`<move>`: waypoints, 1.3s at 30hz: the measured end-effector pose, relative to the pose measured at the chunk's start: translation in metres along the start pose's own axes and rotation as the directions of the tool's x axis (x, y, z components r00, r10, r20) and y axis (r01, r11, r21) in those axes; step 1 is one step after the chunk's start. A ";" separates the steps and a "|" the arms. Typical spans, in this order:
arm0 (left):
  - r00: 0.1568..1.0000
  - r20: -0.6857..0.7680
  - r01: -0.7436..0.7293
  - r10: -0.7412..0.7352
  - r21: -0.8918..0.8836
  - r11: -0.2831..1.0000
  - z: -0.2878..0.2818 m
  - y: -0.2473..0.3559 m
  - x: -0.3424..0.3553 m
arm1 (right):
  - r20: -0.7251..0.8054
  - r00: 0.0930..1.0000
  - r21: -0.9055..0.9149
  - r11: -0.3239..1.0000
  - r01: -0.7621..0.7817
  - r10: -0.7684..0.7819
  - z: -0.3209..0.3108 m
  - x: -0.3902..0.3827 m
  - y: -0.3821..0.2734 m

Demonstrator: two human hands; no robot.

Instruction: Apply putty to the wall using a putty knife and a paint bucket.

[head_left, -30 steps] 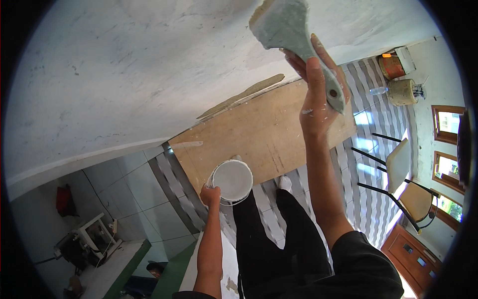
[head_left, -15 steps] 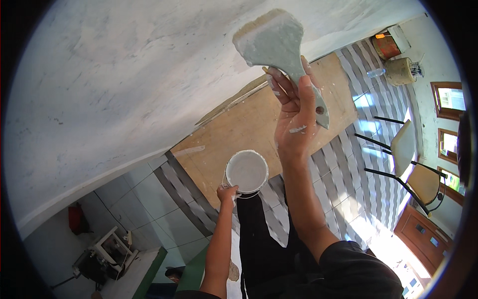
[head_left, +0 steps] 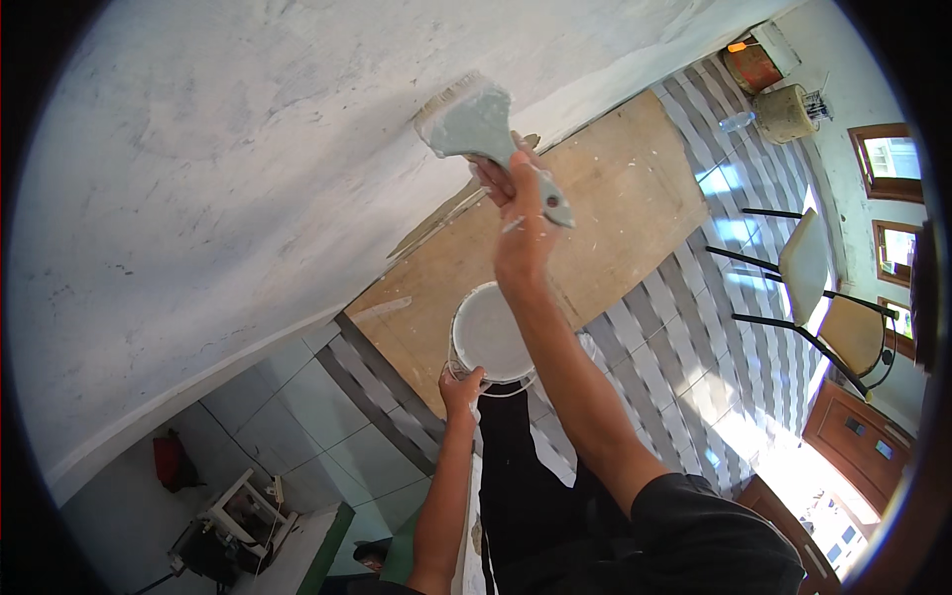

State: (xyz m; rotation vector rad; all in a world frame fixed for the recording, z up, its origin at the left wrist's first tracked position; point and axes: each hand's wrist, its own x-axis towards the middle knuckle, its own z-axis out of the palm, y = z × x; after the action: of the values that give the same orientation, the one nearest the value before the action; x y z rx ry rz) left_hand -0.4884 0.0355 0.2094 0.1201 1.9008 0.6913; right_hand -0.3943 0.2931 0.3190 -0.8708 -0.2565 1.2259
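Observation:
A wide paintbrush (head_left: 480, 121) with a pale grey-green handle and whitish bristles is gripped in my right hand (head_left: 523, 223), whose fingers are closed around the handle and specked with white. Its bristles lie at the white, patchy wall (head_left: 248, 198); whether they press on it I cannot tell. Lower down, my left hand (head_left: 459, 397) holds the near rim of a round white bucket (head_left: 506, 381) with pale liquid in it. My right forearm covers part of the bucket's right side. A thin wire handle hangs at the bucket's near edge.
A paint-flecked wooden board (head_left: 615, 188) lies along the wall's foot over striped floor tiles. Chairs (head_left: 805, 260) stand at the right, and a worn tub (head_left: 785, 114) sits farther back. At lower left is a white-framed device (head_left: 243, 516).
My right hand has carried the brush down and leftward, nearer to the wall. The left hand keeps hold of the bucket. The whole view has shifted slightly.

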 end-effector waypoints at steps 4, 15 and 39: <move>0.999 -0.027 0.042 -0.046 -0.134 0.990 0.001 0.009 -0.007 | 0.132 0.989 0.053 0.996 0.066 -0.072 0.029 -0.006 -0.038; 0.996 -0.073 -0.057 0.042 -0.222 0.973 0.014 0.006 -0.017 | 0.081 0.990 -0.055 0.992 -0.110 0.114 -0.034 0.014 0.005; 0.882 -0.106 -0.277 0.460 0.672 0.687 0.054 0.008 -0.052 | 0.184 0.785 -0.977 0.021 0.213 0.591 -0.251 -0.093 0.011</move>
State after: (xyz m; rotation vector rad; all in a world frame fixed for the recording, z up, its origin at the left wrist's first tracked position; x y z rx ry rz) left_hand -0.4201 0.0436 0.2411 0.9246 2.3444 0.2831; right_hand -0.2827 0.1002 0.1702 -1.8045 -1.8208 1.4979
